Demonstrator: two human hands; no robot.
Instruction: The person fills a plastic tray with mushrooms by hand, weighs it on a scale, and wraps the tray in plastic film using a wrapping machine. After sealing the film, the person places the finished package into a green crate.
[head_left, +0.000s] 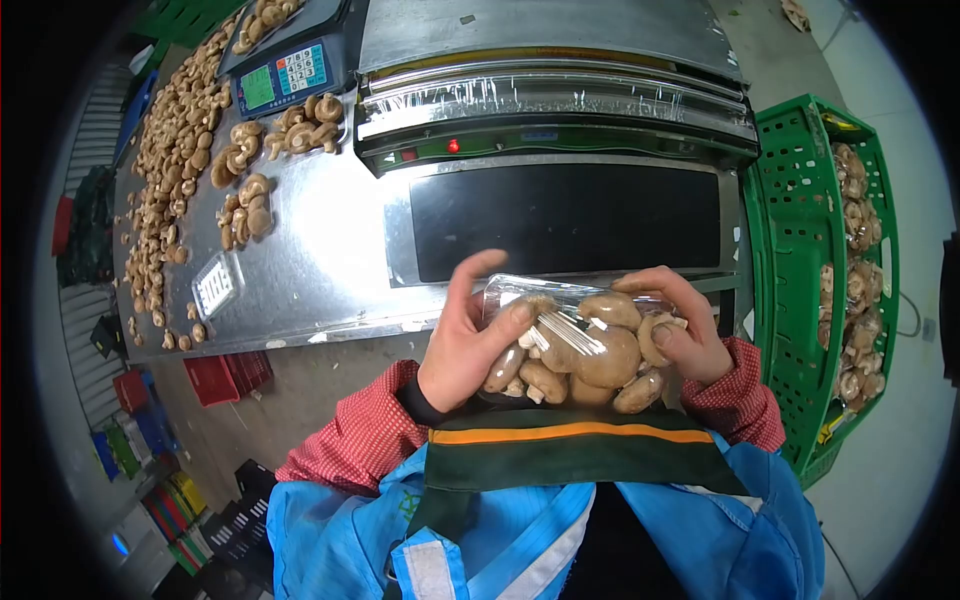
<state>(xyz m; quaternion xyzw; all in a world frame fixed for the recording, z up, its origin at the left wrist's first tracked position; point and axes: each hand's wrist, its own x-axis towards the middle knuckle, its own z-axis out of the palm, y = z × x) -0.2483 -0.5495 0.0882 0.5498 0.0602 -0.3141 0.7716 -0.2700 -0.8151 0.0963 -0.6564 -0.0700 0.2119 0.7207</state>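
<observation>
Close to my body is a pack of brown mushrooms (605,355) under shiny clear film. My left hand (462,345) is at the pack's left end, its thumb pressed on the film and its index finger raised away. At the right end my right hand (690,325) grips the pack, thumb on top and fingers along the far edge. Just beyond the pack lies a black flat plate (565,220) in front of the film wrapping machine (555,105), whose red light is lit. The underside of the pack is hidden.
Loose mushrooms (175,150) are heaped along the table's left side, with small piles (245,210) beside them. A digital scale (285,75) stands at the back left. A white label-like box (215,285) lies near the front edge. On the right, a green crate (800,200) holds wrapped packs.
</observation>
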